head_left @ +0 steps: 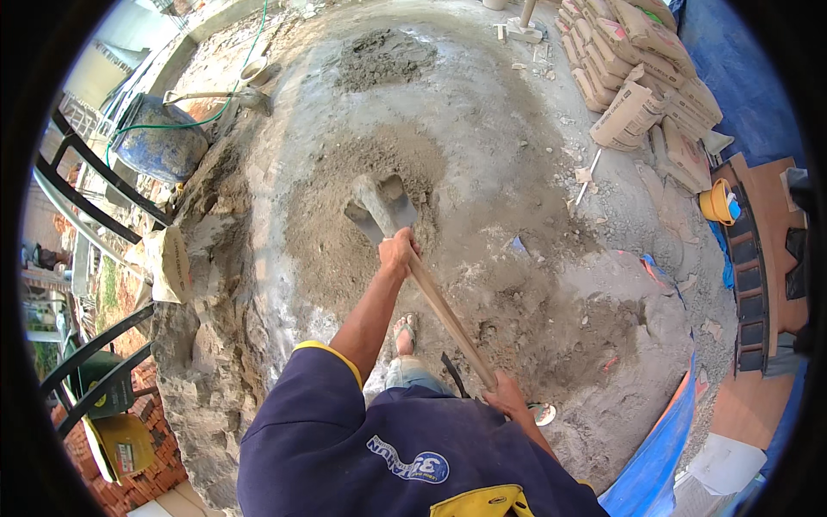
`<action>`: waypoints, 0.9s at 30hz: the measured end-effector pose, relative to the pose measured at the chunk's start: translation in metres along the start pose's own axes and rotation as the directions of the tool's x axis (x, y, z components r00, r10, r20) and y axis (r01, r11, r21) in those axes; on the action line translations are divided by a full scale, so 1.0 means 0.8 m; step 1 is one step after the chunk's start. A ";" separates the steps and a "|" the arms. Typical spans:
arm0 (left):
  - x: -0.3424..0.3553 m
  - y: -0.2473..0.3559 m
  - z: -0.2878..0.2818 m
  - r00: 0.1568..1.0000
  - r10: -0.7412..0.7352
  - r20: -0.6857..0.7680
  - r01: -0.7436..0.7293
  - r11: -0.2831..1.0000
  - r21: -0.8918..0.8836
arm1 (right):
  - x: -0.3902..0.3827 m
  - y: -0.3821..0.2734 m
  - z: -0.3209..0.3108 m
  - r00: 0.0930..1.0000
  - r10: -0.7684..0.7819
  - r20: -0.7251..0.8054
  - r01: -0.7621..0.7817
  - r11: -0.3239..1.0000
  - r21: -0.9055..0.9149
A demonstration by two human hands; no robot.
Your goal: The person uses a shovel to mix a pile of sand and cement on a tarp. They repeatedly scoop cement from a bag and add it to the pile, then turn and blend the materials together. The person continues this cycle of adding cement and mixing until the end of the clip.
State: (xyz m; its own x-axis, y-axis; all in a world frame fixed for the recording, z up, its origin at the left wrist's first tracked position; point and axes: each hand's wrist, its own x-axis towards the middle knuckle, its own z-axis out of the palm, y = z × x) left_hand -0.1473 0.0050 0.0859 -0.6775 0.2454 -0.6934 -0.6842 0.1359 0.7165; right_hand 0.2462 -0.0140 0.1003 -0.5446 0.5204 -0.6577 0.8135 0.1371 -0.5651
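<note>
A hoe [452, 320] with a long wooden handle slants across the middle of the view, its grey metal blade [398, 204] at the far end. My left hand [399, 252] is wrapped round the handle just below the blade. Lower down, close to my body, my right hand [506, 396] grips the near end. Beneath and around the blade spreads a mound of grey-brown sand mix [332, 220]; whether the blade touches it, I cannot tell. My sandalled foot [404, 334] shows on the ground below my left forearm.
Paper sacks [624, 52] are stacked at the far right, near a yellow bucket [717, 202]. Another wet-looking mound [386, 59] lies farther off. A blue drum [161, 138] and green hose stand at the far left, above a rough broken edge [207, 345]. Blue tarp [659, 457] borders the near right.
</note>
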 end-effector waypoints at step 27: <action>-0.387 -0.749 0.519 0.581 0.020 0.813 -0.756 0.384 0.531 | -0.044 0.548 -0.114 0.572 0.629 -0.526 -0.205 0.731 0.651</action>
State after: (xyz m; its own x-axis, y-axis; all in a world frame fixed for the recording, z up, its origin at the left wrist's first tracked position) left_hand 0.5845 0.2460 -0.0978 -0.1878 0.9262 -0.3270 0.3929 0.3759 0.8392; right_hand 0.6409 0.1046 -0.0789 0.3072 0.8276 -0.4698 0.5738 -0.5549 -0.6023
